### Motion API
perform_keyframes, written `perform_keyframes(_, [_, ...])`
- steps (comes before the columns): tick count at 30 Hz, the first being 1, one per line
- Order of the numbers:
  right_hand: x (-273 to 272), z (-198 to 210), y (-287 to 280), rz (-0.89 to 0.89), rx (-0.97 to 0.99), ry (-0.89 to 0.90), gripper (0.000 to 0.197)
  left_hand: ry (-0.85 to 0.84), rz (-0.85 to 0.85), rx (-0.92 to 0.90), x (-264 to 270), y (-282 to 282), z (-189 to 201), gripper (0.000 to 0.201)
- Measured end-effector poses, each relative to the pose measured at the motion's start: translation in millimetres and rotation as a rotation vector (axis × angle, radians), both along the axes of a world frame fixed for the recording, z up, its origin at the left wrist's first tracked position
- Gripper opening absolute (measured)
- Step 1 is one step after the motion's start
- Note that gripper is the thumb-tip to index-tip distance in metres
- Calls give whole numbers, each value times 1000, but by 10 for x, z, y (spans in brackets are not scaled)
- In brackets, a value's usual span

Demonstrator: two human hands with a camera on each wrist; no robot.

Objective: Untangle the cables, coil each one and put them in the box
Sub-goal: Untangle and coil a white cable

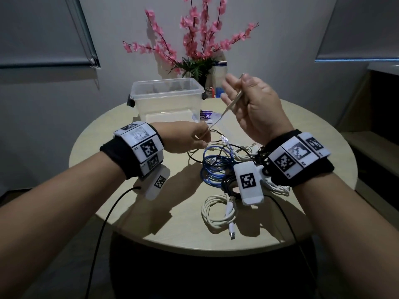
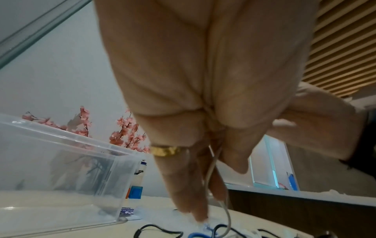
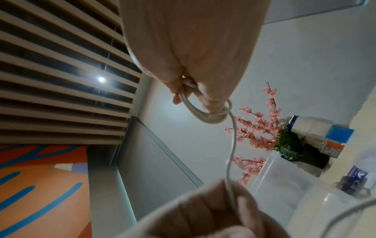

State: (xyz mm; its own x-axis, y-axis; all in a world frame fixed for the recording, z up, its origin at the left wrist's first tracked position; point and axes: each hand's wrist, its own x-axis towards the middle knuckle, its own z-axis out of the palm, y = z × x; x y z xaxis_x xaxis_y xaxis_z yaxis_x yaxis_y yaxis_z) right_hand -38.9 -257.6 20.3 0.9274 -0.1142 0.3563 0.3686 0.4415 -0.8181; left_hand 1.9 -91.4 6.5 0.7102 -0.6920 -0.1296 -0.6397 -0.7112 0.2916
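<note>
A thin white cable (image 1: 224, 112) runs taut between my hands above the round table (image 1: 133, 214). My right hand (image 1: 252, 104) is raised beside the clear plastic box (image 1: 168, 94). A few turns of the cable (image 3: 209, 116) are looped round its fingers, and the thumb pins them. Lower down, my left hand (image 1: 194, 138) pinches the same cable (image 2: 210, 170) just above the tangle. That tangle of blue (image 1: 213, 169), black and white cables lies in the table's middle. A coiled white USB cable (image 1: 218, 212) lies apart near the front edge.
Behind the box stand a pot of pink artificial flowers (image 1: 198, 50) and a white bottle (image 1: 219, 76). A small blue-printed packet (image 1: 207, 116) lies right of the box. Black leads hang from my wrist bands over the table's front edge.
</note>
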Motion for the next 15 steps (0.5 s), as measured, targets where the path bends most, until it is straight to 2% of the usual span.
perform_keyframes(2, [38,-23,-13,-82,-82,-29,23,55,11,-71,-3,6,11,5])
perform_keyframes(4, [59,-66,-29,-222,-286,-62,22,162,51,-257,4,-13,18,18])
perform_keyframes(5, [69,-100,-42,-319,-451,-80,21,143,62,-335,12,-29,31,21])
perform_keyframes(7, [89,-170,-70,-458,-807,-98,20,-27,53,-428,29,-62,77,18])
perform_keyframes(9, [80,-209,-93,-482,-1057,-47,20,-234,33,-457,49,-96,123,10])
perform_keyframes(12, [63,-218,-95,-383,-1131,66,21,-510,-17,-458,96,-132,178,11])
perform_keyframes(15, [50,-202,-87,-266,-1065,83,32,-581,-4,-453,140,-139,252,13])
